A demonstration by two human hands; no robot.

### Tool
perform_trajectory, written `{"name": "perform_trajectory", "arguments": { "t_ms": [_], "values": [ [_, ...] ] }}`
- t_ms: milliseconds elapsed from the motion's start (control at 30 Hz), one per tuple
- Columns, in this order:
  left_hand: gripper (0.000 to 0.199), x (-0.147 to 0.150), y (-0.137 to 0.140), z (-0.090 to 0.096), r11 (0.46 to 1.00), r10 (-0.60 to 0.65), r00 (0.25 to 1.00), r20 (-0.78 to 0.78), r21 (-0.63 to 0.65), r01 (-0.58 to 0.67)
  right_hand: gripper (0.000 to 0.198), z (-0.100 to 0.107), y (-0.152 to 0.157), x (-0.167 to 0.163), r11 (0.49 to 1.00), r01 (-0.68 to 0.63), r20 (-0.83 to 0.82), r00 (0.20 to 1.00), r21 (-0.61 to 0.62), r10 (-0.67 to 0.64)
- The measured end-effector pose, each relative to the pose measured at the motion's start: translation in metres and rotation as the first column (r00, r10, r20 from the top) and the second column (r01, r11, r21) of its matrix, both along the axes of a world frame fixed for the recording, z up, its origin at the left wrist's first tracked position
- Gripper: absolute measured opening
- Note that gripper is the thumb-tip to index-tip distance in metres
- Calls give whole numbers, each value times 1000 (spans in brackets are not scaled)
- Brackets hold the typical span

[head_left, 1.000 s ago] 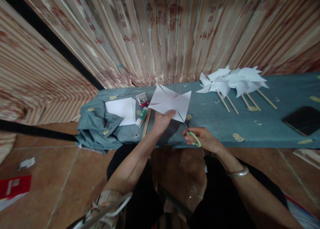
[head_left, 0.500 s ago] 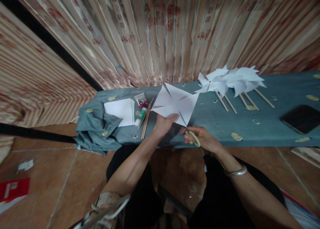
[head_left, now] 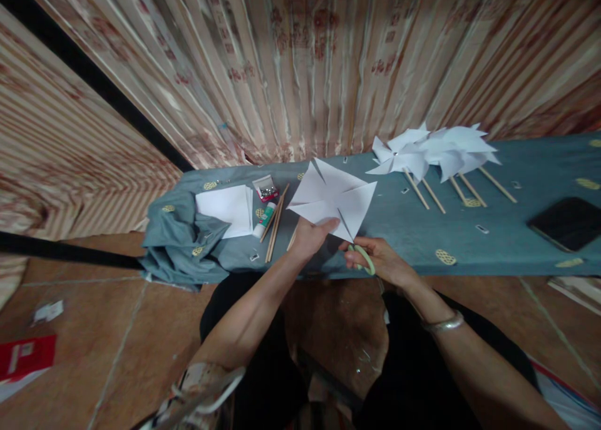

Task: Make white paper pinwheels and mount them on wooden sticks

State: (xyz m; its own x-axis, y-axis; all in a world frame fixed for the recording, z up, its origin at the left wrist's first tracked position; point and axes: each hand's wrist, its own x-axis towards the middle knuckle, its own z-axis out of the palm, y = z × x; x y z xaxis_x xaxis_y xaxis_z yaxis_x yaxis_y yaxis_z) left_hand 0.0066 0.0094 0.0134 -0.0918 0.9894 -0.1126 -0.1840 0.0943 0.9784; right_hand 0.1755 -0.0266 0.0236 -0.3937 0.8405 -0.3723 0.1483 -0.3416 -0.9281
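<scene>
Gripping slit paper in left hand and scissors in right hand, with pinwheels assembled, stacked sheets apparently uncut.

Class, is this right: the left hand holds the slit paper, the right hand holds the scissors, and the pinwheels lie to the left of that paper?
Not quite: the pinwheels lie to the right of the paper, as the head view shows. The left hand does hold the paper, and the right hand the scissors.

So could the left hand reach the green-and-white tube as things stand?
Probably yes: the tube lies left of the left hand, with only thin wooden sticks between, though that hand's hold on the paper would likely need releasing first.
</scene>
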Motion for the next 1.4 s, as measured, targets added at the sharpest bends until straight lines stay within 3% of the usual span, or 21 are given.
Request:
{"name": "perform_trajectory", "arguments": {
  "t_ms": [667, 1400],
  "values": [
    [35, 2, -2, -2, 1000, 6, 998, 57, -19, -5, 52, 1, -1, -7, 994, 98, -10, 995, -41, -98],
    [29, 4, -7, 3, 999, -26, 998, 64, -42, 29, 52, 0, -1, -6, 995, 102, 15, 995, -22, -102]
  ]
}}
